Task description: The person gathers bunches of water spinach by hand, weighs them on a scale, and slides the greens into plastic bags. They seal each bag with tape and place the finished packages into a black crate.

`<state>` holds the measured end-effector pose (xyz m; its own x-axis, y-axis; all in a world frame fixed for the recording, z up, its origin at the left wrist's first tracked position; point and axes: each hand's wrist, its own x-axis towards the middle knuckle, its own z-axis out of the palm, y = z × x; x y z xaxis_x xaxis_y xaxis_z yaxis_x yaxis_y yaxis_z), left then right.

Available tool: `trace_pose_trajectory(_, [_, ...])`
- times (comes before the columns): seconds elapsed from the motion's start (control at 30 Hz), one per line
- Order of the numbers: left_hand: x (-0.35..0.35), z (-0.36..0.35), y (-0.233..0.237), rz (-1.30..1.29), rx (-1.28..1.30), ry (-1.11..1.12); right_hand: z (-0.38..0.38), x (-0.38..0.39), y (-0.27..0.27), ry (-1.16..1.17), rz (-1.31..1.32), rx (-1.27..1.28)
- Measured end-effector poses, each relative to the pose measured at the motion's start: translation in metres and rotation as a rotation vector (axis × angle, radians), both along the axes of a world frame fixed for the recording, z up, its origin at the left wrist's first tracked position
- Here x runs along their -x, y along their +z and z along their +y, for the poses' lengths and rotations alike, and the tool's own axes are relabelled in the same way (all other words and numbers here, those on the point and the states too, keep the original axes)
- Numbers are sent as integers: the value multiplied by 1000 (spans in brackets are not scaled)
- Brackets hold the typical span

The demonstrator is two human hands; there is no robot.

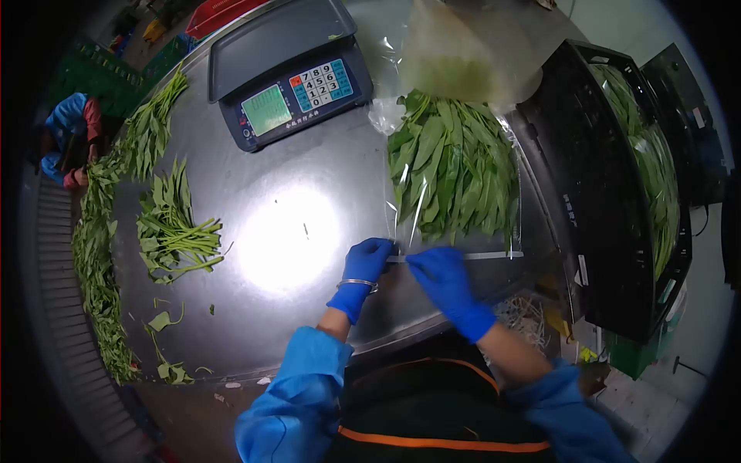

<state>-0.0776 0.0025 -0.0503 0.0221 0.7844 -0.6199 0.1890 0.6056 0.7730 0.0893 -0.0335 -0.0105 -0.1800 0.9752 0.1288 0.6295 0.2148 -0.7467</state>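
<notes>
Leafy green vegetables lie inside a clear plastic bag (pixel 455 170) on the metal table (pixel 193 324), with the bag's strip edge towards me. My left hand (pixel 366 265), in a blue glove with a metal band at the wrist, pinches the left end of that strip. Just to its right, my right hand (pixel 444 278), also blue-gloved, is closed at the same strip with thumb and fingertips together. The two hands are a small gap apart.
A digital scale (pixel 324 86) stands at the back. Loose greens (pixel 174 231) lie at the left, beside a longer heap (pixel 96 262). A black crate (pixel 610 201) holding bagged greens is at the right. Another person (pixel 69 135) is at the far left.
</notes>
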Motion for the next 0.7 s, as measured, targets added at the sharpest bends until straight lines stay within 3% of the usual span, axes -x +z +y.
trace_pose_trajectory(0.07, [-2,1,-4,-230,82,109,-6,20,-8,-72,-86,-68])
trace_pose_trajectory(0.1, [0,0,-2,-227,93,104,-6,24,-10,-78,-84,-57])
trace_pose_trajectory(0.23, [5,-4,1,-282,122,113,19,28,-10,48,-206,-18])
trace_pose_trajectory(0.3, [5,-8,-6,-412,144,209,24,31,-10,249,-506,65])
trace_pose_trajectory(0.33, [2,-13,-9,-416,149,209,19,28,-6,248,-510,70])
trace_pose_trajectory(0.43, [-10,-20,-12,-345,190,119,-15,-8,8,233,-448,52])
trace_pose_trajectory(0.5, [-9,-27,-37,-318,-98,-137,-72,-50,3,160,-333,-114])
trace_pose_trajectory(0.53, [-4,-30,-32,-430,22,-41,-101,-69,23,313,-558,447])
trace_pose_trajectory(0.57, [1,-29,-20,-443,23,-33,-151,-107,19,409,-673,636])
trace_pose_trajectory(0.6, [9,-27,-4,-417,163,-26,-261,-190,-40,315,-434,1002])
trace_pose_trajectory(0.63, [19,-27,6,-385,306,-27,-297,-220,-16,178,-485,924])
trace_pose_trajectory(0.67, [28,-28,8,-325,290,-93,-315,-229,23,35,-523,845])
trace_pose_trajectory(0.7, [28,-23,8,-319,291,-92,-215,-166,94,384,-774,975])
